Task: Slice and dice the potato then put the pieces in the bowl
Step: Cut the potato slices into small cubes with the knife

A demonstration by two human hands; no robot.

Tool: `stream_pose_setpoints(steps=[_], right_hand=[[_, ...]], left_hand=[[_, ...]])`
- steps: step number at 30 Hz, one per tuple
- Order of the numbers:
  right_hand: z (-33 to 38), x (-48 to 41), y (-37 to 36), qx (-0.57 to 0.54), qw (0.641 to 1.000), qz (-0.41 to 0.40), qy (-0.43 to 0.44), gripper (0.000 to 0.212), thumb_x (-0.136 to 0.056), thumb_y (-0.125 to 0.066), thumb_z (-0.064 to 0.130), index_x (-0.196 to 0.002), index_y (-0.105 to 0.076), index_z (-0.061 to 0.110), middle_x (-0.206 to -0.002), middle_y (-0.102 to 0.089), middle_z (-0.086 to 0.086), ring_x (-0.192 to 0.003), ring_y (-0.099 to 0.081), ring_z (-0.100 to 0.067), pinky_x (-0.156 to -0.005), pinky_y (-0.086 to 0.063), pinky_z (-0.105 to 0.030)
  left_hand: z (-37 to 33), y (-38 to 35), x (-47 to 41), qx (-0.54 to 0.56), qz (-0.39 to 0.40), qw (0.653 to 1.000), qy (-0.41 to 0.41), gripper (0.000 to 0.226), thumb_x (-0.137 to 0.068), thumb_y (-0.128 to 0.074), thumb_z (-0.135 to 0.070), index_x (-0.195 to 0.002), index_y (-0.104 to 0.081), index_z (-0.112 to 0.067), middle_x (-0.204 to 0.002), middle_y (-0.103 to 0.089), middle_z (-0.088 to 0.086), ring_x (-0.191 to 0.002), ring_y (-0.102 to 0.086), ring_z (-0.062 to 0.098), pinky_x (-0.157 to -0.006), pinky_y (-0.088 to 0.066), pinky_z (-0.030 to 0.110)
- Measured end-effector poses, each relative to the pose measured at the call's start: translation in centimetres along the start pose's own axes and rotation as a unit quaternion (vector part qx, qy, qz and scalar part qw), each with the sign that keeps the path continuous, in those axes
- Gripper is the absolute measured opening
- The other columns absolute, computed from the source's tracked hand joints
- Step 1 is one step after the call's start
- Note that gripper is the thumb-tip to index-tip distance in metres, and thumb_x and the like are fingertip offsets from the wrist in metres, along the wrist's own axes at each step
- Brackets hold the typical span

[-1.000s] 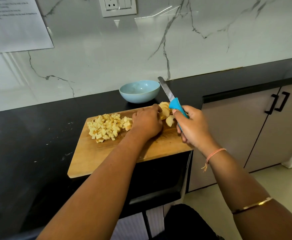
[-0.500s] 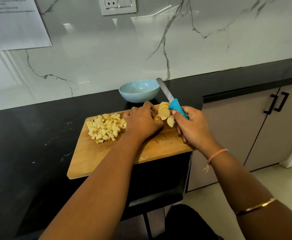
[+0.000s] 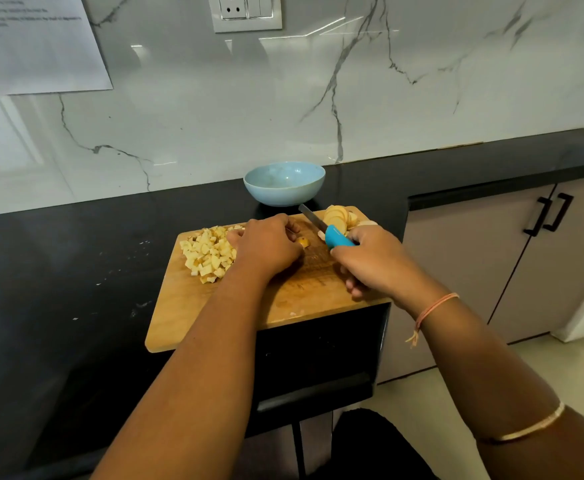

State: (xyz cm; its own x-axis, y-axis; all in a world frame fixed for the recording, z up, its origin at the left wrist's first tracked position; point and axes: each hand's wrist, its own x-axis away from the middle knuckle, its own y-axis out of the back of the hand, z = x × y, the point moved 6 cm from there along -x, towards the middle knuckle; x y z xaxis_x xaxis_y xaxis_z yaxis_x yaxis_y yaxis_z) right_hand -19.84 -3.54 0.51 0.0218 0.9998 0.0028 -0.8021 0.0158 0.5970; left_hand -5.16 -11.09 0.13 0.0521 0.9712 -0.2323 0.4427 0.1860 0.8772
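We pin a small potato piece (image 3: 303, 242) on the board (image 3: 249, 317) under the curled fingers of our left hand (image 3: 266, 247) so it won't roll, our right hand (image 3: 377, 261) wrapped round the knife (image 3: 335, 236) beside it (dice (image 3: 207, 254) heaped left, slices (image 3: 337, 216) far right, bowl (image 3: 283, 183) just beyond).

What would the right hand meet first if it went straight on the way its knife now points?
Likely the blue bowl: the right hand aims its knife away and leftward at it, with bare cutting board between; depth is uncertain.
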Motion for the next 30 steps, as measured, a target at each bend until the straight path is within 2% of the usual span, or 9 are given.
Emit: stream_pose_setpoints(steps=[3, 7, 11, 17, 21, 24, 27, 30], right_hand=[[0.6, 0.4, -0.4, 0.055, 0.998, 0.022, -0.006, 0.021, -0.094, -0.048, 0.026, -0.110, -0.053, 0.013, -0.066, -0.058, -0.002, -0.046, -0.051, -0.011, -0.052, -0.046, -0.025], [1.2, 1.0, -1.0, 0.103, 0.994, 0.040, 0.008, 0.033, -0.100, -0.040, 0.031, -0.130, -0.046, 0.019, -0.077, -0.056, -0.001, -0.056, -0.052, -0.011, -0.048, -0.043, -0.022], [1.1, 1.2, -1.6, 0.114, 0.993, 0.042, 0.006, 0.037, -0.102, -0.036, 0.032, -0.136, -0.042, 0.020, -0.080, -0.052, 0.001, -0.061, -0.051, -0.011, -0.048, -0.042, -0.021], [1.2, 1.4, -1.9, 0.118, 0.992, 0.052, -0.007, 0.032, -0.102, -0.036, 0.030, -0.130, -0.045, 0.018, -0.078, -0.048, 0.003, -0.063, -0.043, -0.007, -0.053, -0.037, -0.021], [1.3, 1.3, -2.0, 0.132, 0.989, 0.057, -0.042, 0.030, -0.101, -0.037, 0.028, -0.129, -0.044, 0.018, -0.081, -0.051, -0.002, -0.060, -0.048, -0.011, -0.048, -0.040, -0.021], [2.0, 1.2, -1.6, 0.151, 0.985, 0.063, -0.054, 0.028, -0.099, -0.038, 0.023, -0.124, -0.047, 0.013, -0.076, -0.055, -0.006, -0.053, -0.050, -0.013, -0.049, -0.041, -0.023], [3.0, 0.9, -1.6, 0.168, 0.982, 0.073, -0.049, 0.021, -0.097, -0.039, 0.017, -0.115, -0.049, 0.010, -0.070, -0.056, -0.007, -0.049, -0.050, -0.014, -0.048, -0.041, -0.024], [3.2, 0.6, -2.1, 0.174, 0.981, 0.069, -0.044, 0.013, -0.097, -0.040, 0.020, -0.104, -0.048, 0.012, -0.074, -0.055, -0.005, -0.054, -0.048, -0.014, -0.050, -0.038, -0.023]], left_hand=[[0.1, 0.0, -0.1, 0.020, 0.001, 1.000, 0.006, 0.013, -0.085, -0.063, -0.029, -0.095, -0.056, -0.031, -0.098, -0.065, -0.011, -0.111, -0.052, 0.015, -0.096, -0.027, 0.044], [0.0, 0.1, 0.1, 0.039, -0.016, 0.999, 0.013, 0.015, -0.084, -0.061, -0.022, -0.093, -0.055, -0.032, -0.092, -0.065, -0.013, -0.106, -0.051, 0.013, -0.085, -0.022, 0.039], [-0.1, 0.1, 0.2, 0.044, -0.024, 0.999, 0.022, 0.015, -0.084, -0.060, -0.022, -0.095, -0.056, -0.031, -0.092, -0.065, -0.011, -0.103, -0.052, 0.013, -0.082, -0.018, 0.037], [0.0, -0.1, 0.1, 0.071, -0.031, 0.996, 0.032, 0.020, -0.082, -0.060, -0.018, -0.098, -0.057, -0.030, -0.092, -0.066, -0.010, -0.104, -0.053, 0.013, -0.087, -0.022, 0.040], [-0.1, -0.2, 0.1, 0.100, -0.024, 0.994, 0.039, 0.026, -0.081, -0.061, -0.013, -0.100, -0.058, -0.029, -0.091, -0.067, -0.011, -0.104, -0.054, 0.011, -0.089, -0.022, 0.040], [0.2, -0.2, 0.0, 0.116, -0.019, 0.992, 0.053, 0.025, -0.081, -0.061, -0.013, -0.098, -0.057, -0.031, -0.087, -0.067, -0.012, -0.101, -0.054, 0.009, -0.088, -0.023, 0.040], [0.2, -0.2, 0.0, 0.111, -0.020, 0.992, 0.056, 0.024, -0.080, -0.059, -0.013, -0.096, -0.056, -0.031, -0.085, -0.067, -0.012, -0.100, -0.054, 0.010, -0.087, -0.024, 0.041], [0.2, -0.2, 0.1, 0.103, -0.028, 0.992, 0.062, 0.022, -0.079, -0.057, -0.015, -0.095, -0.055, -0.031, -0.083, -0.066, -0.012, -0.097, -0.054, 0.010, -0.085, -0.023, 0.039]])
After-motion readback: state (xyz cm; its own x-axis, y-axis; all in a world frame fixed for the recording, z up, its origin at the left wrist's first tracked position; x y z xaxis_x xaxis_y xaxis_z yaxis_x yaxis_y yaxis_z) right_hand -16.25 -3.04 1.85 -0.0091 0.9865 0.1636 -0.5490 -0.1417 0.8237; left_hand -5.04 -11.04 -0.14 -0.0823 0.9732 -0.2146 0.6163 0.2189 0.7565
